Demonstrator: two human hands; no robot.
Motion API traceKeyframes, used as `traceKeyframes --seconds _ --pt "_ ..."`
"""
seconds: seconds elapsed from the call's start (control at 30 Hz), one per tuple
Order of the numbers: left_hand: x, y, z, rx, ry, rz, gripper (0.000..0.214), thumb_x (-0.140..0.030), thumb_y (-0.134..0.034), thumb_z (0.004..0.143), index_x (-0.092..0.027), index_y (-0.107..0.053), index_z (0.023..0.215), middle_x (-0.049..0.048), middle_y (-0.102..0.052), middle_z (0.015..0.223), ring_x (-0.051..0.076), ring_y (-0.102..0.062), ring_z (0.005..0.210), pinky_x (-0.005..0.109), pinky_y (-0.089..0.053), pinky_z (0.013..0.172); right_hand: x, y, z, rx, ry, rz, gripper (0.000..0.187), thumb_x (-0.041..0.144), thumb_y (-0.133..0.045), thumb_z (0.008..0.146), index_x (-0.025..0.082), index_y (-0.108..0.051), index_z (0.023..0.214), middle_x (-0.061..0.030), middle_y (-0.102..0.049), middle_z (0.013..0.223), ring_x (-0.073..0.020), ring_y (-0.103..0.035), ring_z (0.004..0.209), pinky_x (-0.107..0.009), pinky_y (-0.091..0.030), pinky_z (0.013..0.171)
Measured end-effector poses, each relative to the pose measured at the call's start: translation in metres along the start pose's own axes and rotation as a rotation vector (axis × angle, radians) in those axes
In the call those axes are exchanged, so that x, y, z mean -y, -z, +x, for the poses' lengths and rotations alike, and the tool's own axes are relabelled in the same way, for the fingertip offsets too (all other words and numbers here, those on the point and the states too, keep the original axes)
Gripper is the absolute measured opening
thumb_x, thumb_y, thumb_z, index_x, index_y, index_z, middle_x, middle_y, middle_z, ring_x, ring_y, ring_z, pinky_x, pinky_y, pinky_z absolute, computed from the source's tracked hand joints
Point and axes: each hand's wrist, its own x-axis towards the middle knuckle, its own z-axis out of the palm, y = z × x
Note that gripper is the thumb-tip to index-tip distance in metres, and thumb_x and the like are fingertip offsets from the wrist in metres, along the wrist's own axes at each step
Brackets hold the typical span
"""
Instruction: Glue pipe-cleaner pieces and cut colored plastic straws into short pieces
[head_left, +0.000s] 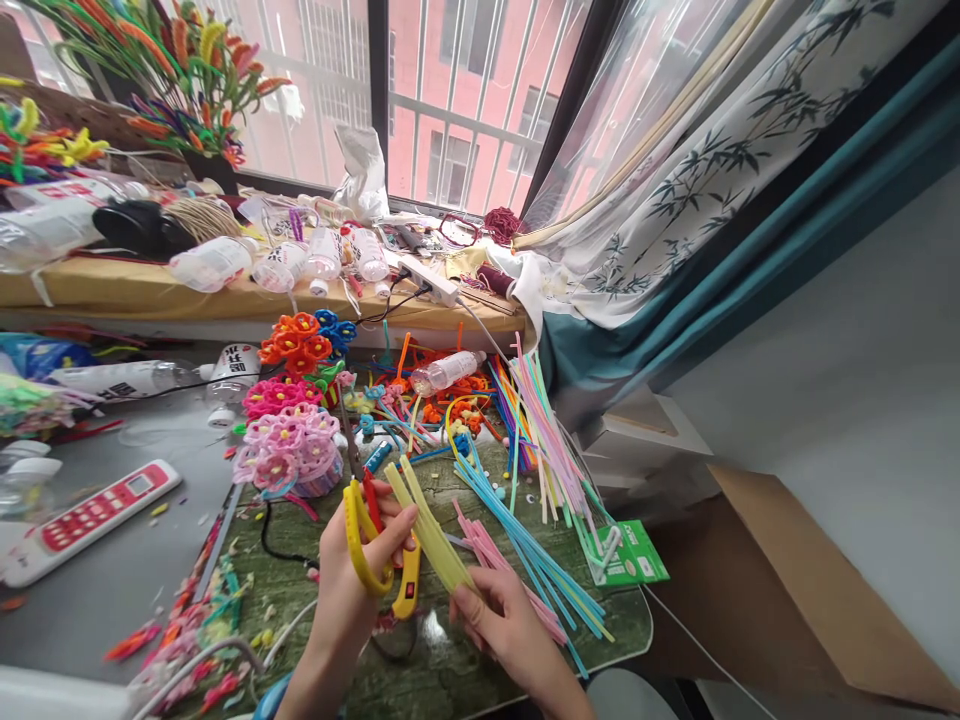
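My left hand (364, 550) is closed around a pair of scissors (356, 530) with yellow handles, their dark blades pointing up and away. Its thumb and fingertips press near the upper part of a bundle of pale yellow pipe cleaners (427, 520). Lower down, my right hand (502, 615) pinches the same bundle between thumb and fingers. Beneath my hands lies a yellow tool with a red switch (407, 580), partly hidden. Pink pipe cleaners (510, 570) and light blue pipe cleaners (517, 530) lie on the green tabletop beside my right hand.
Pots of pipe-cleaner flowers (292, 450) stand left of the scissors. A plastic bottle (448, 372) lies among orange scraps at the back. More pipe cleaners (551, 430) and a green card package (634, 553) are at right. A red-and-white power strip (94, 520) lies left; an open cardboard box (825, 590) is right.
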Motion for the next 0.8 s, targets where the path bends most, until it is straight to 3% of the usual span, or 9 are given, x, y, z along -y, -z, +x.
traceKeyframes --seconds 0.8 --pt "0.0039 0.0014 0.0008 0.000 0.002 -0.002 0.042 -0.030 -0.083 0.062 -0.018 -0.055 0.091 -0.0084 -0.059 0.055 0.008 -0.050 0.045 0.017 -0.039 0.042 -0.0023 0.0002 0.0006 0.003 -0.011 -0.001 0.047 0.061 -0.053 0.087 0.019 -0.060 0.069 0.0049 -0.039 0.049 -0.0083 -0.031 0.042 -0.022 -0.020 0.043"
